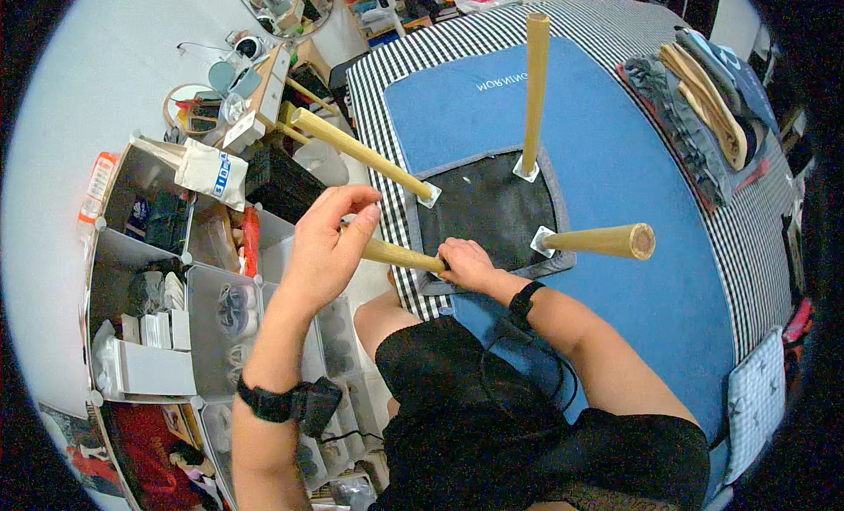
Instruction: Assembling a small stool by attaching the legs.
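An upside-down stool seat with a dark underside and grey fabric rim lies before me. Three pale wooden legs stick up from it: a left leg, a far leg and a right leg, each at a white corner plate. A fourth wooden leg stands at the near left corner. Around its base my right hand is closed, fingers curled beside the seat rim. My left hand covers that leg's outer end, its fingers loosely bent and apart from the thumb; contact is hidden.
Beneath the stool is a blue mat on a checked bed cover. Folded clothes lie at the far right, a pale cushion at the near right. A cube shelf with boxes and shoes stands along the left.
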`<action>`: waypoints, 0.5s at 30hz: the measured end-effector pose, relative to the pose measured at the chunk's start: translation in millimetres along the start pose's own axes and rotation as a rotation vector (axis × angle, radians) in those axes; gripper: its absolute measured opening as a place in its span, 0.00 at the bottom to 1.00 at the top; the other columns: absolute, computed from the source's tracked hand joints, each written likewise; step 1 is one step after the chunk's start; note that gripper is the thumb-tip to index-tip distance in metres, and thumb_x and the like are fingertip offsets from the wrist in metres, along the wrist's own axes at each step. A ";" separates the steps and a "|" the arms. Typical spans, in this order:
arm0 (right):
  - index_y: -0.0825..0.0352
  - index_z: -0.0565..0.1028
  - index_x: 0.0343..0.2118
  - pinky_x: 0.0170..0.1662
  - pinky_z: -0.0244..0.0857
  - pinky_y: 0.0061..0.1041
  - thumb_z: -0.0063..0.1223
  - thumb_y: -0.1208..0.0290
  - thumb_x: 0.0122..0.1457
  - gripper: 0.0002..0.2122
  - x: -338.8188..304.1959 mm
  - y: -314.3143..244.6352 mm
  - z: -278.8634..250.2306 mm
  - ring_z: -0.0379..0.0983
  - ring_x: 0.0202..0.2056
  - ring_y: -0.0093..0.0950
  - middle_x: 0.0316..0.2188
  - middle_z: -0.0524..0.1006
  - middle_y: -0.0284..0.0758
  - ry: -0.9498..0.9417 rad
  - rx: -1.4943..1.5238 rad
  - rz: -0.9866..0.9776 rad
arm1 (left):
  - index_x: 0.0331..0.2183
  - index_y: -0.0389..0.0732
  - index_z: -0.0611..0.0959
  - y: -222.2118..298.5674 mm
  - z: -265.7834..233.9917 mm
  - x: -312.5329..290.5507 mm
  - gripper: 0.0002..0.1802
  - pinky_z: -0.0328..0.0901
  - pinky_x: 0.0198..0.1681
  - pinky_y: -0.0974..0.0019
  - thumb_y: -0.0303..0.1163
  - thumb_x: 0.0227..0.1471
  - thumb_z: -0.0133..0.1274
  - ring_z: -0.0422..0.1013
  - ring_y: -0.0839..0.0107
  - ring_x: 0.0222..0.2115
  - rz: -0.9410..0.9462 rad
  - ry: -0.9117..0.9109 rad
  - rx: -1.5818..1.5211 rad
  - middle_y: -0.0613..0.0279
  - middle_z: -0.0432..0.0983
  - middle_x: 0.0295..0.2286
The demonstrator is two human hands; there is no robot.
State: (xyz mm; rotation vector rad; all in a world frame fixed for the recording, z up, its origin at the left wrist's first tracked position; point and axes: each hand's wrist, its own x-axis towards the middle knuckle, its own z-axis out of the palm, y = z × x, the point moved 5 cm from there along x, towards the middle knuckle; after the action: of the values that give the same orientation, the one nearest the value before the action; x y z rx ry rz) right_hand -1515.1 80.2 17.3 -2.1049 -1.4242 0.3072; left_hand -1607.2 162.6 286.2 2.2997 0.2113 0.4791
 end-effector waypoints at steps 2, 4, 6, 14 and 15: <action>0.64 0.69 0.28 0.40 0.61 0.37 0.59 0.66 0.41 0.13 -1.9 4.1 -2.8 0.68 0.37 0.37 0.30 0.70 0.38 0.014 0.021 -0.010 | 0.34 0.32 0.76 16.8 -2.1 5.0 0.15 0.64 0.36 0.65 0.35 0.48 0.49 0.70 0.60 0.29 -0.031 -0.063 0.278 0.50 0.72 0.26; 0.64 0.69 0.28 0.40 0.61 0.37 0.58 0.66 0.42 0.12 -3.0 7.6 -3.4 0.67 0.38 0.37 0.30 0.70 0.38 0.027 0.045 -0.017 | 0.33 0.33 0.77 19.2 -5.8 13.0 0.15 0.64 0.34 0.67 0.36 0.48 0.50 0.71 0.65 0.27 -0.106 -0.178 0.377 0.53 0.74 0.25; 0.65 0.70 0.31 0.40 0.61 0.36 0.58 0.66 0.42 0.13 -4.3 8.7 -4.4 0.67 0.38 0.38 0.30 0.70 0.39 0.014 0.072 -0.052 | 0.29 0.31 0.79 21.2 -2.0 22.3 0.16 0.66 0.28 0.67 0.37 0.46 0.51 0.72 0.69 0.22 -0.242 -0.327 0.540 0.54 0.75 0.21; 0.67 0.71 0.32 0.35 0.64 0.34 0.58 0.68 0.44 0.13 -81.8 -21.0 -110.4 0.69 0.31 0.39 0.28 0.72 0.38 0.159 0.387 -0.309 | 0.27 0.31 0.80 29.6 6.6 40.3 0.15 0.66 0.34 0.61 0.35 0.44 0.51 0.73 0.54 0.26 -0.427 -0.619 0.718 0.47 0.75 0.21; 0.68 0.72 0.30 0.33 0.64 0.32 0.59 0.69 0.43 0.12 -97.0 -25.2 -133.7 0.70 0.28 0.38 0.27 0.73 0.37 0.262 0.365 -0.402 | 0.27 0.31 0.80 25.0 6.0 42.7 0.15 0.66 0.34 0.61 0.35 0.44 0.51 0.73 0.54 0.26 -0.430 -0.620 0.713 0.47 0.75 0.21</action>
State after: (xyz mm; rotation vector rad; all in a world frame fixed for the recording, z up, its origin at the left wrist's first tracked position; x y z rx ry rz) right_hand -1508.9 -45.0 127.8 -1.4709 -1.4638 0.1132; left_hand -1565.5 153.7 312.1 2.8327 0.6194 -0.6279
